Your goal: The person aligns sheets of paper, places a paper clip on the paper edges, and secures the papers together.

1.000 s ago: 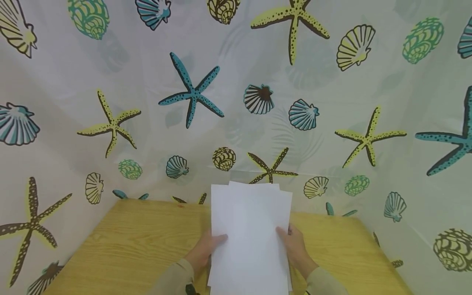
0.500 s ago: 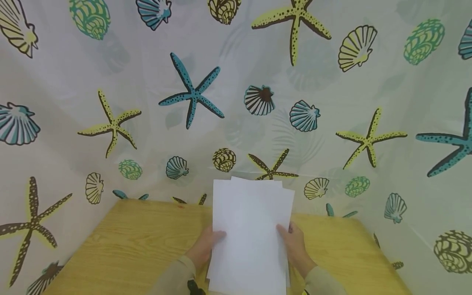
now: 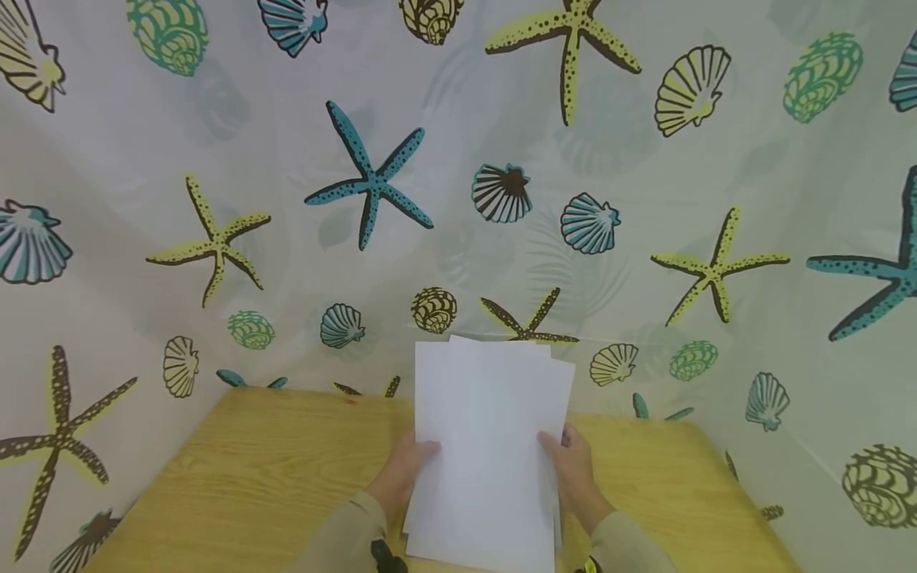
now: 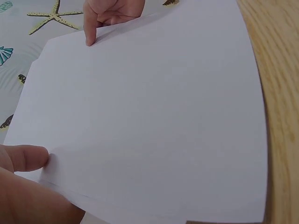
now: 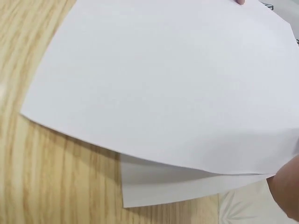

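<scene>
Several loose sheets of white paper [image 3: 487, 454] stand fanned out of line between my two hands, tilted up over the table. My left hand [image 3: 406, 471] grips their left edge, thumb on the front face and fingers hidden behind. On the opposite edge, my right hand [image 3: 573, 476] pinches the stack the same way. In the left wrist view the left thumb [image 4: 29, 157] presses on the top sheet, and the right hand [image 4: 112, 13] shows across it. A lower sheet [image 5: 163, 179] peeks out under the top one in the right wrist view.
A wood-grain table [image 3: 286, 477] spreads beneath the paper to both sides. White cloth [image 3: 458, 263] printed with starfish and shells surrounds it at the back, left and right. Beige sleeves [image 3: 630, 545] cover both forearms.
The stack has risen slightly with both hands, so its top edge sits higher against the cloth and its bottom edge comes more into view. Both hands keep their hold.
</scene>
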Demonstrator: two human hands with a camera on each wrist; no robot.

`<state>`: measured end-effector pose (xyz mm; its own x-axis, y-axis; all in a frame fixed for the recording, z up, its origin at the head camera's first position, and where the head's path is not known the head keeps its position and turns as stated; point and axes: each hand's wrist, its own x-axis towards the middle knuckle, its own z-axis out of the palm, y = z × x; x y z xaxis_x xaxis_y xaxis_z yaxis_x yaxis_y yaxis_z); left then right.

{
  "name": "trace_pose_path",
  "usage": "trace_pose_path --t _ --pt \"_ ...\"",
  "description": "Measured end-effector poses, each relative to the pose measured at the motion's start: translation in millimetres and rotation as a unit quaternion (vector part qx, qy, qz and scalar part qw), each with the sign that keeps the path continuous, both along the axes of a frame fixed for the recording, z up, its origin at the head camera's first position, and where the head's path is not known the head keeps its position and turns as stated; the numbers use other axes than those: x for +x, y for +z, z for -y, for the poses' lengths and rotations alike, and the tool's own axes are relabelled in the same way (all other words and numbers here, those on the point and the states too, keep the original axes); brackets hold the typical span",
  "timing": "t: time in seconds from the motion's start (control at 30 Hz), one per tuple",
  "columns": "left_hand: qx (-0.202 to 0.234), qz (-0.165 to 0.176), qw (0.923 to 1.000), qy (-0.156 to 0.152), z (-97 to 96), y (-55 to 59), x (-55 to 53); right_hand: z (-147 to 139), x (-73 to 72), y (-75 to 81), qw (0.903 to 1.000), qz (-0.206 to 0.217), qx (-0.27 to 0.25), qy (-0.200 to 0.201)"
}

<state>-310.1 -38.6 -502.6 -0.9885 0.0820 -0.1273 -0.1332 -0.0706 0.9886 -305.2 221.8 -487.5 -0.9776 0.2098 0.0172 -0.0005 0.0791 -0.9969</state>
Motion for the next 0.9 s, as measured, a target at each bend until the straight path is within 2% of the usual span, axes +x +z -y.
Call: trace_pose_path --t 0.27,0.47,0.73,0.9 --pt "-0.017 0.007 0.9995 0.027 -4.7 5.9 -0.5 0 -3.0 0.9 0.9999 -0.002 0.003 -0.016" --pt "-0.012 -0.001 0.9996 0.024 -5.0 6.3 0.3 1 -3.9 5.2 0.9995 -0.006 -0.006 -0.031" --pt "-0.01 -0.003 0.9996 0.025 -5.6 8.4 2.3 1 -4.9 1.4 0.9991 -0.004 -0.015 -0.04" --pt "-0.023 -0.005 0.9992 0.032 -4.9 11.5 2.0 0 -6.9 -0.8 0.9992 -0.002 0.003 -0.041"
